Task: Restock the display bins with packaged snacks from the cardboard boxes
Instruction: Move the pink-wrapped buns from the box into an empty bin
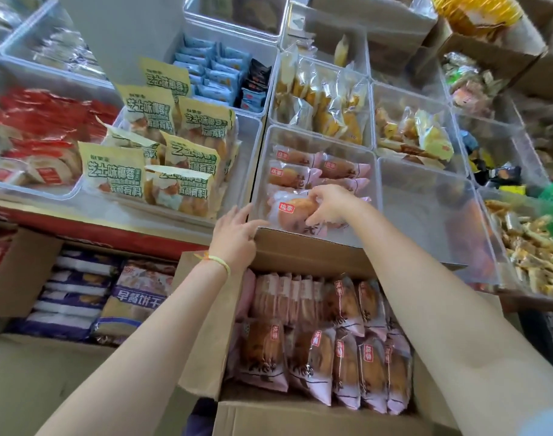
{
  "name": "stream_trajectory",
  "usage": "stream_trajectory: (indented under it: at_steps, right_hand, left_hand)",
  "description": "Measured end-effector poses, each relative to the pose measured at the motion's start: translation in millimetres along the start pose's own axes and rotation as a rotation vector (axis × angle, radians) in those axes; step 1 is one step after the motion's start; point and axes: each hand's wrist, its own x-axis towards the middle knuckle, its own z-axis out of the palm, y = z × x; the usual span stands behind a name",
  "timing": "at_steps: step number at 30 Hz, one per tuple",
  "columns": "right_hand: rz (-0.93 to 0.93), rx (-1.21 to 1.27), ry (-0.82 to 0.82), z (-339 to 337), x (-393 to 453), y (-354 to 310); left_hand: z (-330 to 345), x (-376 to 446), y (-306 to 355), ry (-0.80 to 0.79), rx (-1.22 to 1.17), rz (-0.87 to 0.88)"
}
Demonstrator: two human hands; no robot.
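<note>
An open cardboard box (300,256) in front of me holds several pink-wrapped bread packets (313,354) standing in rows. Behind it a clear display bin (374,184) has a few of the same pink packets lying flat inside. My right hand (328,204) reaches into that bin and grips one pink bread packet (292,212) near the bin's front wall. My left hand (236,234) rests with relaxed fingers on the far flap of the box, beside the bin's front left corner, holding nothing.
A clear bin of yellow-green packets (162,158) stands to the left, red packets (39,130) beyond it. An empty-looking clear bin (432,221) sits right of the pink one. A second cardboard box (20,272) with purple packets is at lower left.
</note>
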Motion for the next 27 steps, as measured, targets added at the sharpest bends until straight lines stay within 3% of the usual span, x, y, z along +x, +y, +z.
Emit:
stream_trajectory:
  at_steps: [2,5,15,17,19,21,22,25,27]
  right_hand:
    - [-0.002,-0.036,-0.073,8.0,14.8,-5.0]
    - [-0.005,-0.094,-0.056,22.6,34.9,-10.0]
    - [0.073,0.026,-0.023,41.1,49.0,-5.5]
    - [0.031,0.092,0.054,27.6,34.7,-10.9]
    - [-0.06,0.275,0.244,14.5,7.4,-18.0]
    - [-0.187,0.545,0.414,8.1,-36.7,-26.1]
    - [-0.251,0.693,0.418,7.9,-61.8,-29.4]
    - [-0.411,1.026,0.112,26.5,-121.9,-30.3]
    - [-0.327,1.068,-0.107,60.0,-134.8,-26.8]
  left_hand:
    - [4.8,0.3,-3.0,-0.031,0.11,-0.005]
    - [14.9,-2.1,-6.5,-0.039,0.212,-0.012]
    - [25.4,1.2,-13.6,-0.026,0.184,-0.002]
    - [21.1,1.0,-13.3,-0.027,0.141,0.003]
    - [16.5,0.5,-12.7,0.014,0.042,0.012]
    - [18.7,-5.2,-11.8,0.149,-0.075,0.027]
    - [22.6,-11.8,-10.5,0.246,-0.122,0.036]
    - [45.7,-42.1,-13.7,0.474,-0.169,0.015]
    - [66.1,-62.6,-19.8,0.443,-0.13,-0.049]
